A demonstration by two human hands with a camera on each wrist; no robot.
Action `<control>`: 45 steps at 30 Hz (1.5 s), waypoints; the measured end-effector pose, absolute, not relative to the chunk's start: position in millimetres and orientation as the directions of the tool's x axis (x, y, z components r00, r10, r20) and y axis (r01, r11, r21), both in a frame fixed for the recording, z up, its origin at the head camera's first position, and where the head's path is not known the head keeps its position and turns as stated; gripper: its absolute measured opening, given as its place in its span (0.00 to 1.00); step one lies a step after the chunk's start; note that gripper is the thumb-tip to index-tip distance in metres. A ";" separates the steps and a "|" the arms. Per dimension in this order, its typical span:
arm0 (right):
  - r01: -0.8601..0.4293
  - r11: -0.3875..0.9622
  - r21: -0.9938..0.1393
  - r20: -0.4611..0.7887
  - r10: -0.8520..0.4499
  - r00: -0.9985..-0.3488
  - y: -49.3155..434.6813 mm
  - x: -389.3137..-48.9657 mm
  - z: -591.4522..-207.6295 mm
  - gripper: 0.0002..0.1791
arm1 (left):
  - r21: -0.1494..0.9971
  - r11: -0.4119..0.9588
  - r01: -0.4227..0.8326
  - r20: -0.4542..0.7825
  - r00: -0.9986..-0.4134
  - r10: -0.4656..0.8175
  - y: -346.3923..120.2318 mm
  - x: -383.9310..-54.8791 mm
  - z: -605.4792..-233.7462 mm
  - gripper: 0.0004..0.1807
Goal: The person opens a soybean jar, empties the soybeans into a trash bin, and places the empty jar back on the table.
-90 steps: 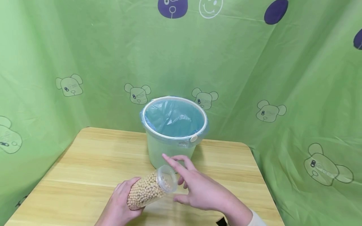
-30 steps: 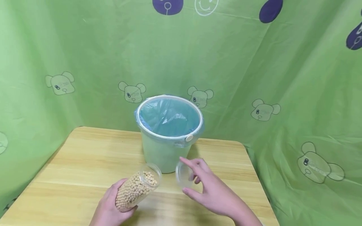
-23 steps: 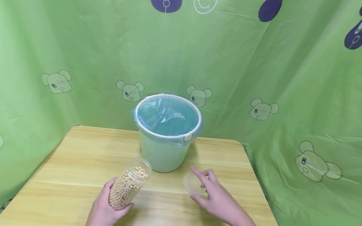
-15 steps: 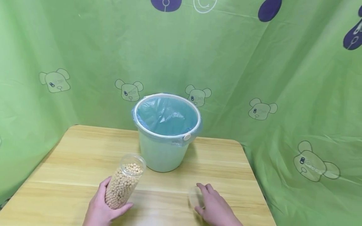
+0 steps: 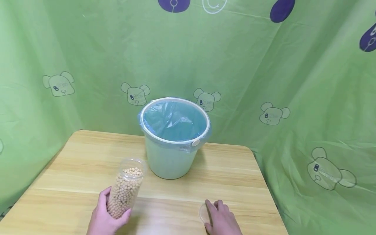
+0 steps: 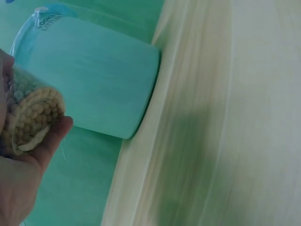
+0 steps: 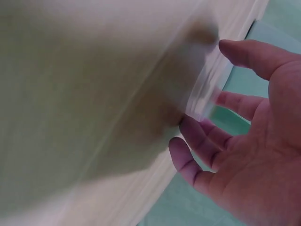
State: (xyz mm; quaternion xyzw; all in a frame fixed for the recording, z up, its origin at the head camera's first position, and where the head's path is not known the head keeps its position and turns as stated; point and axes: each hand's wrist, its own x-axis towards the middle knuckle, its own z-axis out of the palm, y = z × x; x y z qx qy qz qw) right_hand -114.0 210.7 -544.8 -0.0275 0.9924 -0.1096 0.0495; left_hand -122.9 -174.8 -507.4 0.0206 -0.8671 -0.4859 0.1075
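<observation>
My left hand (image 5: 103, 216) grips a clear plastic jar (image 5: 124, 193) round its lower part. Pale round beans, apparently soybeans, fill most of it. The jar has no lid on and leans slightly, its mouth up, held above the table; its base (image 6: 38, 117) shows in the left wrist view. Low over the table at the right, my right hand (image 5: 223, 219) holds the clear round lid (image 5: 203, 212) by its edge between thumb and fingers. In the right wrist view the lid (image 7: 198, 96) is blurred, close to the wood; whether it touches is hard to tell.
A pale green bucket (image 5: 170, 160) stands at the middle back of the table, lined with a blue plastic bag (image 5: 176, 124) under a white rim. The wooden table (image 5: 97, 156) ends at a green patterned curtain (image 5: 170, 58) behind and at both sides.
The lid has come off the jar; my right hand has carried it right and down to the table. My left hand has drawn the jar left and tipped it more upright.
</observation>
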 end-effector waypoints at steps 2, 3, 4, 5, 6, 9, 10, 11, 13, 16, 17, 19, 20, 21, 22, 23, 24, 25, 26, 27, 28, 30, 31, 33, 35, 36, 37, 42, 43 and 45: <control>-0.046 0.975 -0.216 -0.079 -0.064 -0.995 210.5 -112.9 -546.2 0.46 | 0.868 0.496 0.024 0.127 -0.976 -0.176 -176.3 -122.8 -504.1 0.52; -0.048 0.976 -0.212 -0.074 -0.065 -0.995 210.5 -112.7 -547.0 0.47 | 0.875 0.484 0.007 0.116 -0.974 -0.197 -177.0 -122.6 -502.2 0.51; -0.046 0.977 -0.210 -0.070 -0.062 -0.996 210.1 -112.4 -547.7 0.48 | 0.882 0.470 -0.012 0.103 -0.971 -0.217 -177.8 -122.4 -500.3 0.51; -0.047 0.977 -0.210 -0.069 -0.063 -0.996 210.0 -112.4 -547.9 0.48 | 0.891 0.453 -0.024 0.090 -0.969 -0.228 -178.9 -122.3 -498.6 0.50; -0.043 0.977 -0.211 -0.070 -0.059 -0.996 209.8 -112.3 -547.9 0.49 | 0.902 0.431 -0.035 0.074 -0.969 -0.235 -180.0 -122.2 -497.1 0.49; -0.034 0.975 -0.218 -0.086 -0.054 -0.995 209.3 -111.9 -544.9 0.50 | 0.938 0.339 -0.070 0.016 -0.970 -0.244 -184.3 -122.9 -495.0 0.48; -0.024 0.975 -0.221 -0.095 -0.046 -0.994 209.2 -112.1 -542.5 0.51 | 0.948 0.309 -0.073 0.006 -0.970 -0.245 -186.2 -123.4 -495.5 0.47; -0.013 0.975 -0.224 -0.109 -0.038 -0.993 209.5 -113.0 -539.9 0.51 | 0.955 0.288 -0.074 -0.001 -0.969 -0.245 -188.1 -123.6 -495.3 0.47; 0.010 0.974 -0.228 -0.120 -0.018 -0.993 211.6 -115.1 -534.9 0.52 | 0.964 0.256 -0.069 -0.004 -0.969 -0.248 -191.9 -124.2 -496.6 0.47; 0.034 0.971 -0.235 -0.112 0.007 -0.994 218.3 -120.8 -524.3 0.50 | 0.970 0.237 -0.057 0.004 -0.968 -0.252 -195.7 -124.8 -497.1 0.48; 0.036 0.968 -0.247 -0.106 0.010 -0.994 221.7 -123.3 -520.1 0.49 | 0.972 0.228 -0.059 0.000 -0.968 -0.252 -196.3 -125.1 -496.5 0.48; 0.030 0.958 -0.284 -0.092 0.004 -0.996 229.4 -128.4 -509.1 0.47 | 0.976 0.209 -0.057 -0.003 -0.967 -0.254 -197.4 -126.2 -497.2 0.48; 0.032 0.952 -0.304 -0.095 0.003 -0.995 233.6 -131.2 -502.6 0.46 | 0.979 0.196 -0.062 -0.010 -0.967 -0.255 -198.0 -126.6 -497.4 0.48; 0.037 0.943 -0.329 -0.102 0.003 -0.995 237.9 -134.2 -496.0 0.45 | 0.981 0.185 -0.063 -0.015 -0.967 -0.255 -198.6 -126.9 -497.8 0.48; 0.038 0.934 -0.355 -0.108 -0.001 -0.994 242.5 -137.1 -489.1 0.44 | 0.984 0.165 -0.064 -0.020 -0.967 -0.253 -199.2 -127.2 -498.0 0.48; 0.038 0.925 -0.377 -0.113 -0.005 -0.994 247.1 -140.0 -482.2 0.45 | 0.987 0.147 -0.068 -0.029 -0.967 -0.253 -199.9 -127.3 -498.1 0.49; 0.040 0.918 -0.394 -0.118 -0.008 -0.993 251.3 -143.1 -475.1 0.44 | 0.988 0.135 -0.074 -0.038 -0.967 -0.252 -200.7 -127.3 -498.1 0.49; 0.041 0.911 -0.411 -0.120 -0.009 -0.993 255.0 -146.5 -467.9 0.44 | 0.989 0.120 -0.081 -0.049 -0.968 -0.247 -201.5 -127.6 -497.6 0.49; 0.045 0.905 -0.423 -0.124 -0.008 -0.992 258.1 -149.4 -460.4 0.45 | 0.990 0.113 -0.083 -0.054 -0.969 -0.240 -202.1 -128.1 -496.9 0.48; 0.039 0.898 -0.438 -0.119 -0.014 -0.993 260.9 -152.9 -453.0 0.45 | 0.991 0.110 -0.082 -0.054 -0.971 -0.233 -202.7 -128.7 -496.0 0.48; 0.032 0.894 -0.448 -0.112 -0.021 -0.993 263.0 -156.5 -445.6 0.45 | 0.990 0.118 -0.083 -0.055 -0.972 -0.228 -203.1 -129.4 -494.9 0.47; 0.005 0.886 -0.464 -0.090 -0.041 -0.995 265.6 -164.3 -431.4 0.46 | 0.985 0.152 -0.083 -0.048 -0.974 -0.221 -203.8 -131.5 -492.3 0.47; -0.012 0.882 -0.471 -0.076 -0.054 -0.996 266.5 -168.1 -424.8 0.46 | 0.982 0.169 -0.080 -0.042 -0.975 -0.217 -203.9 -133.1 -490.7 0.46; -0.051 0.879 -0.475 -0.044 -0.082 -0.996 267.6 -175.6 -412.8 0.45 | 0.979 0.188 -0.077 -0.036 -0.977 -0.212 -203.9 -136.1 -487.1 0.46; -0.091 0.878 -0.469 -0.013 -0.109 -0.994 267.9 -182.9 -401.8 0.45 | 0.981 0.180 -0.074 -0.036 -0.978 -0.207 -204.2 -139.2 -483.0 0.46; -0.108 0.879 -0.465 0.003 -0.120 -0.993 267.9 -186.5 -396.6 0.45 | 0.984 0.162 -0.067 -0.034 -0.979 -0.202 -204.4 -140.7 -480.8 0.46; -0.124 0.878 -0.462 0.020 -0.129 -0.991 267.7 -190.2 -391.4 0.45 | 0.989 0.134 -0.057 -0.031 -0.981 -0.194 -204.6 -142.3 -478.4 0.47; -0.188 0.867 -0.462 0.087 -0.167 -0.982 263.6 -209.3 -368.4 0.44 | 1.000 -0.009 0.000 -0.001 -0.989 -0.149 -204.7 -150.6 -466.1 0.49; -0.200 0.863 -0.464 0.100 -0.174 -0.980 261.6 -213.6 -363.9 0.44 | 1.000 -0.022 0.008 0.005 -0.989 -0.146 -204.4 -152.4 -463.6 0.49; -0.224 0.856 -0.467 0.124 -0.187 -0.974 256.5 -223.2 -354.6 0.44 | 0.999 -0.025 0.024 0.020 -0.989 -0.149 -203.3 -156.6 -458.2 0.47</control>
